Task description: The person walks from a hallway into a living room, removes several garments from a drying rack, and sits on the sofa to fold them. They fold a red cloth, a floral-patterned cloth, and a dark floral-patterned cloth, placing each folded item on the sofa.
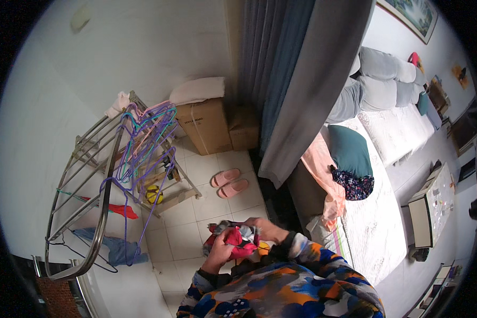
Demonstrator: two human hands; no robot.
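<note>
A bunched garment in red, grey and white is held close in front of my body, above the tiled floor. My left hand grips its near left side, with the thumb on a red fold. On the other side, my right hand has hold of its upper right edge. Folds of cloth hide most of the fingertips. Purple, teal and pink hangers hang on a metal drying rack ahead to the left.
Pink slippers lie on the floor ahead. Beyond them stand cardboard boxes. A long grey curtain hangs at centre right, beside a sofa with a white cover and a dark green pillow. Blue jeans hang low on the left.
</note>
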